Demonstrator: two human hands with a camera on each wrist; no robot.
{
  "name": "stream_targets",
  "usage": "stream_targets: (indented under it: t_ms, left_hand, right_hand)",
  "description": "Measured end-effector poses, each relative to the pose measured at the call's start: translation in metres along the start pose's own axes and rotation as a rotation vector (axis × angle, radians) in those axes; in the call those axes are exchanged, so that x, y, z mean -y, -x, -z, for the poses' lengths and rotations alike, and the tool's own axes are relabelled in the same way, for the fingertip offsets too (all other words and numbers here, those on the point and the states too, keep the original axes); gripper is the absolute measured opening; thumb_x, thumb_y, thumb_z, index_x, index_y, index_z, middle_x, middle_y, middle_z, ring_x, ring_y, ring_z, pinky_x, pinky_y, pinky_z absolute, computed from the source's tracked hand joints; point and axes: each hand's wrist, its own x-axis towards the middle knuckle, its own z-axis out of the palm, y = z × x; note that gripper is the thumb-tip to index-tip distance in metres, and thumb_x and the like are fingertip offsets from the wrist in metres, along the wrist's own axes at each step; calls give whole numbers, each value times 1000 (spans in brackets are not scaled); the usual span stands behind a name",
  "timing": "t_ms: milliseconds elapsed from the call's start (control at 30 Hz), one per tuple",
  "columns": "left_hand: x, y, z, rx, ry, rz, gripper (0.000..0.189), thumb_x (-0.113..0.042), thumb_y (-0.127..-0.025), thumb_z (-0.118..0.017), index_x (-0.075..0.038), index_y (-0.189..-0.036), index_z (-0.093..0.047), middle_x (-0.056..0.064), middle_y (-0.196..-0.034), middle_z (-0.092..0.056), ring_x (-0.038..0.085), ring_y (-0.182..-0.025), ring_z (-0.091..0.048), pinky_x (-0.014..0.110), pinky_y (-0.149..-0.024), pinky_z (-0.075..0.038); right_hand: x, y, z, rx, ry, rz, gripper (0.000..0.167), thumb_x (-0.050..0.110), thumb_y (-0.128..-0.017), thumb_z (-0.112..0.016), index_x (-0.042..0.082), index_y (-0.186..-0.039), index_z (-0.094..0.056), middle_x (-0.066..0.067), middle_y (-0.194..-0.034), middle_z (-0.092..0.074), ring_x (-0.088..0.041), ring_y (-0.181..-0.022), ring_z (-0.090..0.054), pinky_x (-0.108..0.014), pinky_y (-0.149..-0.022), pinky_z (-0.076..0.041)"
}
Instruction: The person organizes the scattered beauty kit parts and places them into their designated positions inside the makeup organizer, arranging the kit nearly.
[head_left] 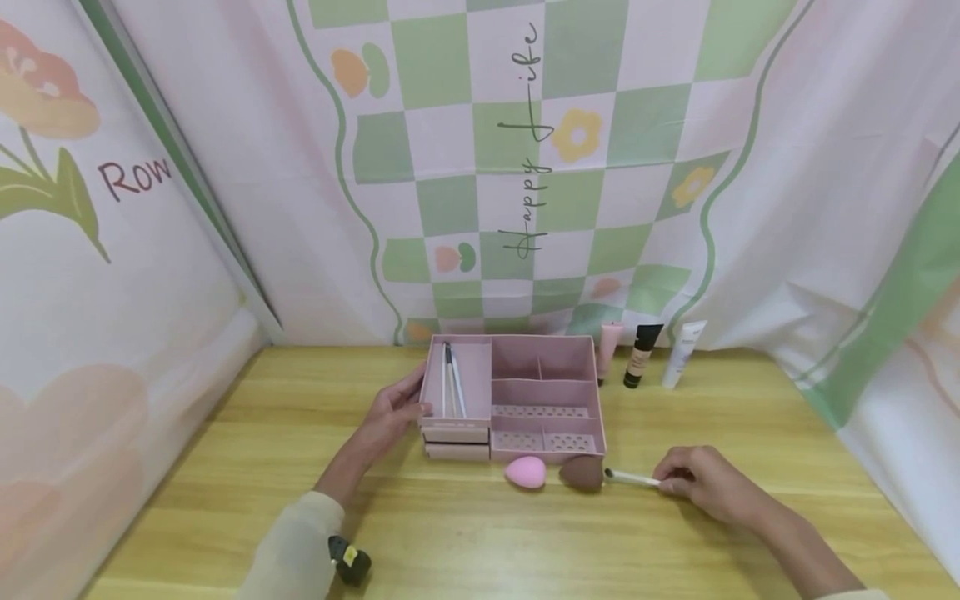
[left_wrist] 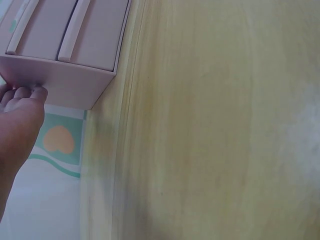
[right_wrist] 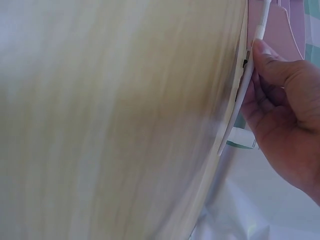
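A pink makeup organizer with open compartments on its right and two drawers at its lower left stands on the table. Two slim makeup brushes lie in its upper left tray. My left hand holds the organizer's left side, its thumb at the top rim; in the left wrist view the fingers bend against the side wall. Between thumb and fingers my right hand pinches a white-handled makeup brush, dark tip toward the organizer. The handle runs past the fingers in the right wrist view.
A pink makeup sponge and a brown one lie before the organizer. A pink tube, a black-and-beige tube and a white tube stand at its back right. Printed curtains border the wooden table.
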Motion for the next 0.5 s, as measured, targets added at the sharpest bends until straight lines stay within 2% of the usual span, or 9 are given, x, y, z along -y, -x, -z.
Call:
stream_targets:
  t_ms: [500]
  left_hand:
    - [0, 0, -1, -7, -10, 9, 76, 8, -93, -52, 6, -159, -14, 21, -171, -8, 36, -159, -9, 15, -119, -33]
  right_hand:
    - [8, -1, 3, 0, 0, -1, 4, 5, -86, -74, 6, -90, -76, -2, -83, -73, 8, -74, -59, -17, -61, -58]
